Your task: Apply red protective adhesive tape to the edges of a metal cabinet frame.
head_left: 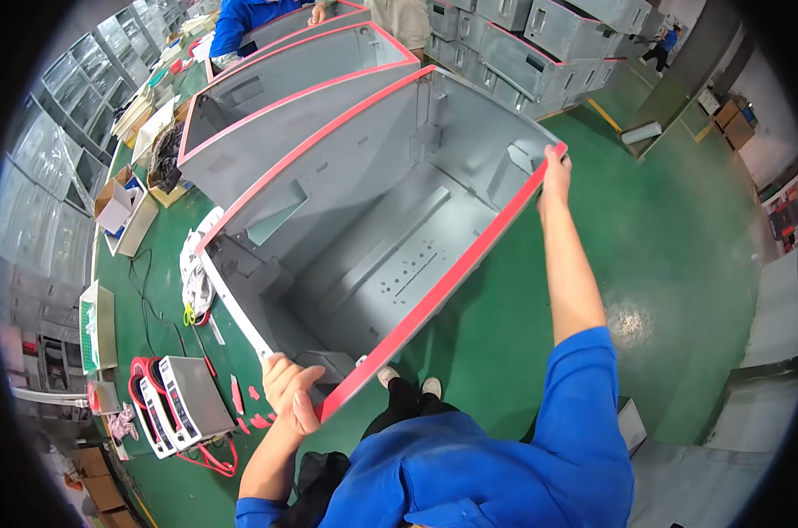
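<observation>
A large open grey metal cabinet (390,238) with red strips along its rim stands on the green floor in front of me. My left hand (292,389) grips its near corner, where the red strip (434,295) ends. At the far corner of the same edge, my right hand (555,172) holds the rim with the arm stretched out. The inside of the cabinet shows ribs and small holes.
A second grey cabinet (285,106) with red edging stands just behind, more grey boxes (540,44) at the back. A grey device with red cables (183,405), red scraps, white cloth and cardboard boxes (122,211) lie left. Another person in blue (241,22) works at the top.
</observation>
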`<move>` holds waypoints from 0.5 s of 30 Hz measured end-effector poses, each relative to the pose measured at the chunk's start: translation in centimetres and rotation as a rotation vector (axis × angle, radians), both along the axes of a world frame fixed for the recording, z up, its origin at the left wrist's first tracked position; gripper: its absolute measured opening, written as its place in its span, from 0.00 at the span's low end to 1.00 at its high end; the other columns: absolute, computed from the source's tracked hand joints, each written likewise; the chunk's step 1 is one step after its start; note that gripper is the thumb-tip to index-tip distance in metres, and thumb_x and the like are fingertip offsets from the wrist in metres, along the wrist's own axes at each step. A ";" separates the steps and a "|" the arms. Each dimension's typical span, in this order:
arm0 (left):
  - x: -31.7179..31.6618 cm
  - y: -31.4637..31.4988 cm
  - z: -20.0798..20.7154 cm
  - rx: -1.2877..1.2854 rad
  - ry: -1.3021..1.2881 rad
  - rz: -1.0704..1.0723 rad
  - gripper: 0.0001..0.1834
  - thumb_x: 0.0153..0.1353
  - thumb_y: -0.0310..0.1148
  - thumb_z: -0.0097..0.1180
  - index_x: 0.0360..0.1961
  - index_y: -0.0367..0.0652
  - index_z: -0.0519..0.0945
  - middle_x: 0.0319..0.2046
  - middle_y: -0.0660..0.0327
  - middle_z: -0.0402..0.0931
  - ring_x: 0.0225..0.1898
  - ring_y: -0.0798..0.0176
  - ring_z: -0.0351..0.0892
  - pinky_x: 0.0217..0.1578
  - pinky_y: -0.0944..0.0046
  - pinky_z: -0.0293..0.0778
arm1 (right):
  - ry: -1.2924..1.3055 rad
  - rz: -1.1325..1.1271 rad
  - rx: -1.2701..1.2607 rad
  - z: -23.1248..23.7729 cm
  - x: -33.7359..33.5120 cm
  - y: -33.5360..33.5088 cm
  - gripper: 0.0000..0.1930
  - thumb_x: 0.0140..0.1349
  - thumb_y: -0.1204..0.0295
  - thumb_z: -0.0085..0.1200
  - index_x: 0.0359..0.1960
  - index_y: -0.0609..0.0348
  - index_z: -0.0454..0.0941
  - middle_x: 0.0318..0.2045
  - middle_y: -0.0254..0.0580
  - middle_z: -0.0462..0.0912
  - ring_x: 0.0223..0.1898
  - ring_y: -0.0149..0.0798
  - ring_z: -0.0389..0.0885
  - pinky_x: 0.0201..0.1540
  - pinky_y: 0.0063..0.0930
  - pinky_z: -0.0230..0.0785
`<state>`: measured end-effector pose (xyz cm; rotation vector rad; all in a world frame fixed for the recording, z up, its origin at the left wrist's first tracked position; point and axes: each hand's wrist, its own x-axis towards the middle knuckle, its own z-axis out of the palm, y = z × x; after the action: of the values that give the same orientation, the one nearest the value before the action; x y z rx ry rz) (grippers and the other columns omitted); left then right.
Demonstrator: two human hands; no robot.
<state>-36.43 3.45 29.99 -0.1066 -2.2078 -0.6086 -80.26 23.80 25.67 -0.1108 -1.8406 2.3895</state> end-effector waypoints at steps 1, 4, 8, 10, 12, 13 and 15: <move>0.0 0.1 0.2 -0.009 -0.009 0.009 0.20 0.60 0.35 0.31 0.22 0.36 0.75 0.10 0.65 0.55 0.14 0.65 0.55 0.26 0.61 0.56 | 0.044 0.023 0.058 -0.6 1.8 -0.1 0.31 0.57 0.62 0.50 0.58 0.68 0.56 0.52 0.51 0.67 0.52 0.43 0.67 0.55 0.32 0.58; 0.8 0.2 -0.2 -0.006 -0.049 0.036 0.19 0.58 0.34 0.33 0.22 0.36 0.75 0.10 0.64 0.57 0.14 0.64 0.55 0.27 0.61 0.57 | 0.088 0.081 0.239 0.0 13.3 -4.0 0.42 0.58 0.59 0.49 0.62 0.75 0.39 0.65 0.62 0.41 0.67 0.50 0.39 0.67 0.32 0.34; 1.0 -0.5 -0.3 -0.004 -0.070 0.008 0.13 0.50 0.31 0.39 0.23 0.35 0.76 0.13 0.59 0.65 0.16 0.58 0.59 0.29 0.60 0.59 | 0.253 0.224 0.321 0.2 29.3 -7.3 0.45 0.59 0.62 0.50 0.62 0.73 0.30 0.65 0.62 0.31 0.67 0.52 0.29 0.67 0.39 0.25; 0.9 -0.4 0.4 -0.018 -0.118 -0.015 0.11 0.49 0.29 0.43 0.28 0.36 0.77 0.16 0.60 0.67 0.17 0.59 0.61 0.29 0.61 0.59 | 0.350 0.232 0.304 0.4 35.7 -8.7 0.47 0.55 0.66 0.54 0.62 0.73 0.30 0.64 0.67 0.32 0.67 0.57 0.30 0.66 0.43 0.27; 1.1 -1.0 0.9 -0.015 -0.158 -0.068 0.13 0.48 0.28 0.46 0.35 0.35 0.76 0.16 0.61 0.67 0.18 0.59 0.62 0.29 0.61 0.60 | 0.388 0.293 0.307 0.7 40.5 -9.1 0.49 0.52 0.68 0.57 0.63 0.73 0.30 0.64 0.67 0.32 0.67 0.57 0.31 0.66 0.44 0.30; 1.7 -1.7 0.9 0.059 -0.263 -0.134 0.18 0.52 0.37 0.49 0.40 0.34 0.75 0.22 0.58 0.70 0.23 0.58 0.68 0.32 0.59 0.63 | 0.411 0.355 0.328 1.1 42.3 -8.8 0.49 0.52 0.68 0.58 0.63 0.72 0.30 0.64 0.66 0.32 0.67 0.57 0.32 0.66 0.43 0.30; 1.3 -4.5 1.4 -0.114 -0.103 -0.273 0.27 0.53 0.48 0.51 0.44 0.34 0.74 0.29 0.55 0.73 0.31 0.54 0.72 0.40 0.56 0.66 | 0.402 0.512 0.251 0.8 45.6 -8.2 0.49 0.52 0.66 0.57 0.63 0.72 0.31 0.64 0.65 0.33 0.67 0.55 0.33 0.66 0.42 0.31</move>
<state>-35.09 -1.04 31.43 -0.4509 -2.3472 -0.6478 -34.67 15.62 26.49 0.8930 -2.1138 2.1913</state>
